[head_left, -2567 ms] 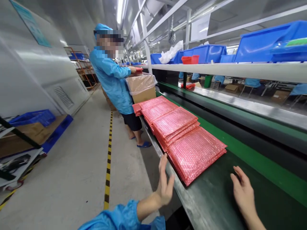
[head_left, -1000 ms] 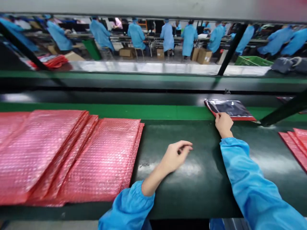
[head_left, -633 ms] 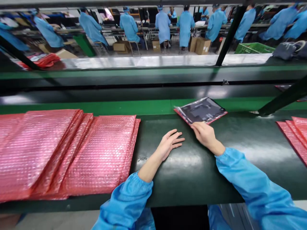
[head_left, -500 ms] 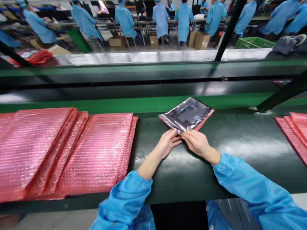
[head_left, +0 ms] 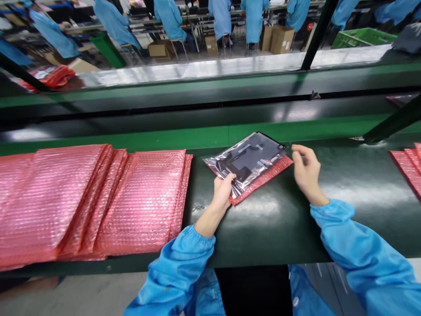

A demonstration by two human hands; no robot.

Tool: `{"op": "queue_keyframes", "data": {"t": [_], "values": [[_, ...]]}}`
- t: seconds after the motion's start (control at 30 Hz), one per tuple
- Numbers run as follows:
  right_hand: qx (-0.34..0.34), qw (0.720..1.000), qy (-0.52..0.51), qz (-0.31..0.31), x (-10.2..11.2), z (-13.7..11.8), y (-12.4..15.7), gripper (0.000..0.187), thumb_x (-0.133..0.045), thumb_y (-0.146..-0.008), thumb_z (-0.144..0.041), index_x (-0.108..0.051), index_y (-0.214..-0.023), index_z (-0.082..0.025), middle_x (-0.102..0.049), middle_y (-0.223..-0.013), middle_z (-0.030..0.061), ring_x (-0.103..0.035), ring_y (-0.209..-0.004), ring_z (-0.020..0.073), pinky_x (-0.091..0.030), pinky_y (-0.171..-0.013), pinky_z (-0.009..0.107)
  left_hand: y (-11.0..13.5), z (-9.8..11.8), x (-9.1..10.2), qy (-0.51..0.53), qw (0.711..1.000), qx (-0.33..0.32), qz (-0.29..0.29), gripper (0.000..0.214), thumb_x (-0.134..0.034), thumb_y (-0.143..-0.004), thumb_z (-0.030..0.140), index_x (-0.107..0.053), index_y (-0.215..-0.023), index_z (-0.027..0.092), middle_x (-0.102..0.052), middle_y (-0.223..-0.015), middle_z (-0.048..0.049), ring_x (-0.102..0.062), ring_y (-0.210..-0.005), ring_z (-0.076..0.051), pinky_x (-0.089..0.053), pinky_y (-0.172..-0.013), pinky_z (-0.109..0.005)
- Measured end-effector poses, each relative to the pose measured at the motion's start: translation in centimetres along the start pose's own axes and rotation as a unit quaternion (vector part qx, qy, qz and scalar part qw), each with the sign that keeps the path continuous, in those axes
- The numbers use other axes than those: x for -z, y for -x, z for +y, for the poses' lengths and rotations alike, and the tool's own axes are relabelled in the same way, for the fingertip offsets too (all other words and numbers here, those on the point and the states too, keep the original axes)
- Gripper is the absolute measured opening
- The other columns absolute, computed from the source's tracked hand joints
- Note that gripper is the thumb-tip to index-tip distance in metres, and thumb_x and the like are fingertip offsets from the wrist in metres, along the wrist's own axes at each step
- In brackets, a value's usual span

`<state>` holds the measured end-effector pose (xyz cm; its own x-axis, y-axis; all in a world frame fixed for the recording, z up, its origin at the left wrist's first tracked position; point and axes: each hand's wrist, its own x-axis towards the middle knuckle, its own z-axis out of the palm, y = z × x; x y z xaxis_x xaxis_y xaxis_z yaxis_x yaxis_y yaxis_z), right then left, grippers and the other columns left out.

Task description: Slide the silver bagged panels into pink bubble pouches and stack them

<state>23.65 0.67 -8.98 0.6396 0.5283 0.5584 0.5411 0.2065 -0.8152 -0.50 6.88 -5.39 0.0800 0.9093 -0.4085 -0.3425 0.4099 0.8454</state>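
A flat dark panel in a clear, shiny plastic bag point(head_left: 251, 153) lies tilted on the dark green work surface, on top of a red bubble-wrap bag point(head_left: 263, 179). My left hand point(head_left: 224, 189) grips the near left corner, thumb on the clear plastic and fingers underneath. Just right of the far right corner is my right hand point(head_left: 306, 171), apart from the bag, its fingers loosely curled and no object visible in them. To the left lie overlapping stacks of red bubble-wrap bags point(head_left: 144, 197).
More red bubble bags point(head_left: 408, 164) lie at the right edge. A dark slanted post point(head_left: 391, 120) stands at the back right. Beyond the green ledge point(head_left: 197, 138) runs a dark belt point(head_left: 184, 114). People in blue coats, cardboard boxes point(head_left: 282, 39) and a green crate point(head_left: 363, 37) are farther off.
My right hand has left the bag's near edge and moved right and away from me. My left hand has shifted slightly left and holds the corner. More of the red bubble bag shows.
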Motion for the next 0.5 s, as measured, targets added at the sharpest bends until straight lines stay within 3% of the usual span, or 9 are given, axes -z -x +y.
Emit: {"op": "queue_keyframes", "data": {"t": [0.07, 0.17, 0.27, 0.4, 0.5], "values": [[-0.183, 0.980, -0.074, -0.005, 1.4, 2.0, -1.9, 0.042, -0.063, -0.092, -0.059, -0.072, -0.104, -0.020, -0.076, -0.109, 0.0123, -0.074, -0.096, 0.0274, -0.062, -0.083, 0.045, 0.1, 0.3, 0.5, -0.027, 0.999, 0.002, -0.024, 0.018, -0.075, -0.057, 0.015, -0.066, -0.073, 0.016, -0.066, -0.064, 0.0018, -0.063, -0.058, -0.014, -0.054, -0.063, -0.027], [-0.356, 0.911, -0.167, -0.120, 3.4, 3.1, -3.3, 0.064, -0.050, -0.091, -0.078, -0.071, -0.099, -0.018, -0.076, -0.095, 0.0151, -0.075, -0.082, 0.0311, -0.063, -0.070, 0.046, 0.3, 0.4, 1.2, -0.077, 0.993, 0.002, -0.087, 0.024, -0.079, -0.055, 0.019, -0.067, -0.076, 0.016, -0.068, -0.068, 0.0012, -0.065, -0.063, -0.017, -0.055, -0.066, -0.029], [-0.387, 0.890, -0.165, -0.176, 4.7, 2.4, -3.5, 0.077, -0.044, -0.089, -0.087, -0.074, -0.101, -0.017, -0.076, -0.088, 0.0161, -0.075, -0.085, 0.0359, -0.062, -0.073, 0.048, 0.6, 0.3, 1.5, -0.129, 0.982, -0.009, -0.140, 0.029, -0.083, -0.055, 0.022, -0.069, -0.079, 0.017, -0.069, -0.071, 0.0005, -0.066, -0.068, -0.018, -0.055, -0.072, -0.031], [-0.366, 0.914, -0.129, -0.120, 5.0, 1.2, -3.1, 0.072, -0.049, -0.090, -0.084, -0.075, -0.104, -0.019, -0.077, -0.085, 0.0135, -0.076, -0.086, 0.0330, -0.062, -0.076, 0.045, 0.5, 0.2, 1.7, -0.143, 0.974, -0.014, -0.176, 0.031, -0.086, -0.057, 0.027, -0.071, -0.082, 0.017, -0.071, -0.076, -0.0006, -0.066, -0.075, -0.019, -0.055, -0.080, -0.033], [-0.359, 0.916, -0.141, -0.110, 4.4, 1.1, -2.8, 0.076, -0.047, -0.089, -0.088, -0.075, -0.099, -0.018, -0.076, -0.081, 0.0125, -0.076, -0.086, 0.0318, -0.062, -0.074, 0.043, 0.2, 0.2, 1.9, -0.152, 0.973, -0.025, -0.173, 0.031, -0.089, -0.057, 0.031, -0.070, -0.077, 0.017, -0.068, -0.074, -0.0002, -0.065, -0.077, -0.019, -0.053, -0.082, -0.032]]}}
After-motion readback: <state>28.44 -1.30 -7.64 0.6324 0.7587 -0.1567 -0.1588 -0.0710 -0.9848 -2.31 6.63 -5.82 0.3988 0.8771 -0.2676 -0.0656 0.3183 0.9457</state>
